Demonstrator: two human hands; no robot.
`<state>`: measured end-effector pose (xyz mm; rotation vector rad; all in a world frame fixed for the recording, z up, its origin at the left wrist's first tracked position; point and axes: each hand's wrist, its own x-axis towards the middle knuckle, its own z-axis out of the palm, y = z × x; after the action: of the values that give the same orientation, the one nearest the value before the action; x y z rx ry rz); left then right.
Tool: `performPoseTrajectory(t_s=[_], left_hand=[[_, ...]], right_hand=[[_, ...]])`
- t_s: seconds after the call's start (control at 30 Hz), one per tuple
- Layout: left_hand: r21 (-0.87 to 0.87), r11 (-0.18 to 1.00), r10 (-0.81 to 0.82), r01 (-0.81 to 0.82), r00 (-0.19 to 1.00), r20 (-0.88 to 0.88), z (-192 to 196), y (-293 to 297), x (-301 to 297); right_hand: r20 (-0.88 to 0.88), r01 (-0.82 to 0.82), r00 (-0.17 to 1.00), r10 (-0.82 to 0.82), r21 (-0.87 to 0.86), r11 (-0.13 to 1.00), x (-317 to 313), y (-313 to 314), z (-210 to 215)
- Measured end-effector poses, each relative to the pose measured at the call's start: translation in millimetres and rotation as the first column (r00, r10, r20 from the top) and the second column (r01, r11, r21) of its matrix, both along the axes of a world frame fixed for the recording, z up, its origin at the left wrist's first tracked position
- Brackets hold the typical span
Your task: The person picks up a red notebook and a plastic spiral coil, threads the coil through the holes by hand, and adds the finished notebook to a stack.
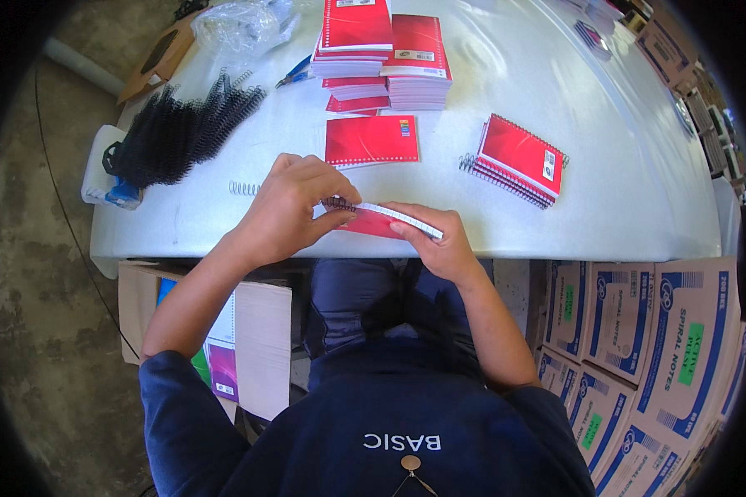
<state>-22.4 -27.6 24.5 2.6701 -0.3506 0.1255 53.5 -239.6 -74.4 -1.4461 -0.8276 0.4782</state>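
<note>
A red-covered notebook (379, 220) with a punched edge is held on its side at the near edge of the white table (605, 182). My right hand (436, 240) grips its right end. My left hand (292, 207) pinches a dark spiral coil (336, 202) at the notebook's left end, fingers closed on it. Just beyond lies a single red notebook (371, 140) flat on the table. A small loose silver coil (244, 188) lies to the left of my left hand.
A heap of black spiral coils (181, 128) lies at the table's left. Stacks of red notebooks (383, 54) stand at the back, bound red notebooks (518, 160) at right. Blue-and-white cartons (638, 331) stack below right; an open carton (224, 340) sits below left.
</note>
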Motion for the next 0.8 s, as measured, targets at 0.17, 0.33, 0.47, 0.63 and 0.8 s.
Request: performPoseTrajectory(t_s=[0.17, 0.33, 0.47, 0.63, 0.8], left_hand=[[0.046, 0.999, 0.021, -0.025, 0.996, 0.091, -1.1, -4.0, -2.6], [0.18, 0.984, -0.046, -0.007, 0.957, 0.286, -10.9, -9.4, -4.5], [0.168, 0.986, -0.029, -0.021, 0.956, 0.293, -15.8, -13.1, -7.8], [0.143, 0.989, -0.002, -0.035, 0.969, 0.248, -18.2, -10.1, -6.8], [0.207, 0.946, 0.111, -0.249, 0.85, 0.515, -91.8, -16.5, -23.1]], right_hand=[[0.063, 0.016, 0.998, -0.015, -0.024, 1.0, -0.6, -0.8, 1.4], [0.106, 0.019, 0.994, -0.017, -0.01, 1.0, -1.5, 0.3, 3.8], [0.159, 0.025, 0.987, -0.028, 0.018, 1.0, -3.0, 2.0, 2.0], [0.217, 0.03, 0.976, -0.036, 0.028, 0.999, -2.9, 0.5, -2.4], [0.318, 0.075, 0.944, -0.087, 0.05, 0.996, -11.2, 3.3, -8.9]])
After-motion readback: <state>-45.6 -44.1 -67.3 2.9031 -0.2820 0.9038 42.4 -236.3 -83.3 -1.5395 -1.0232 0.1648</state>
